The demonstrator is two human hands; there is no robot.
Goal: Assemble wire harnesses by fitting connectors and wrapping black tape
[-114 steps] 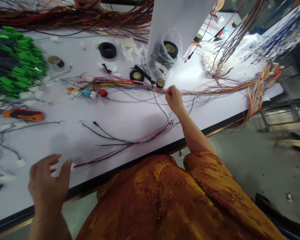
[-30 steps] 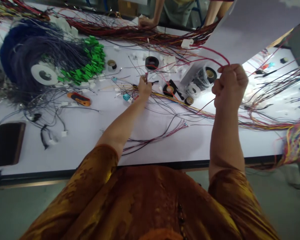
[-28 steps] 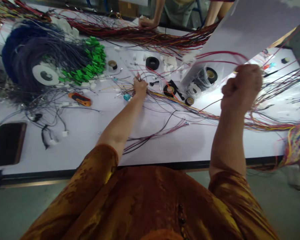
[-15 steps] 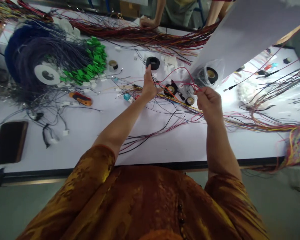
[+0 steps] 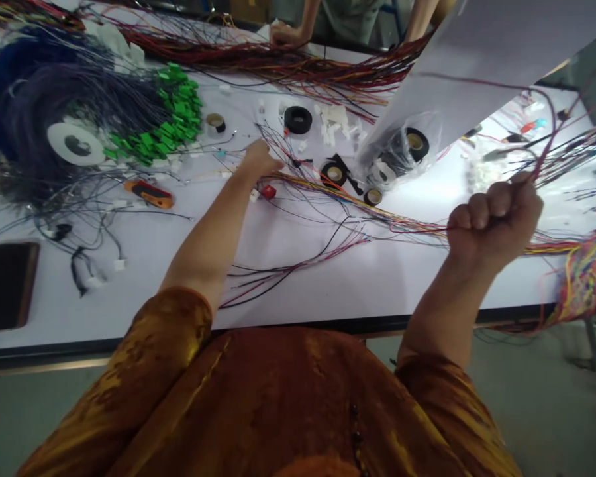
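Note:
My right hand (image 5: 496, 218) is raised at the right, closed in a fist around a red wire (image 5: 551, 112). The wire loops up above the fist, and a thin red length runs left from the fist towards the table. My left hand (image 5: 261, 159) is over the left end of a bundle of yellow, black and red wires (image 5: 322, 187). Its thumb is stretched out to the right, apart from the curled or foreshortened fingers, which are partly hidden. A red connector (image 5: 268, 191) lies just below that hand.
Black tape rolls (image 5: 298, 120) lie beyond the bundle. Green connectors (image 5: 179, 112) on coiled dark wires, an orange cutter (image 5: 149, 193) and a dark phone-like slab (image 5: 8, 285) are at left. A white pillar (image 5: 457, 73) stands at right. Another person's hand (image 5: 285, 33) rests at the far edge.
My right hand has moved right and up, nearer the camera, drawing the red wire along. My left hand has shifted left, away from the black tape roll. The view has shifted slightly.

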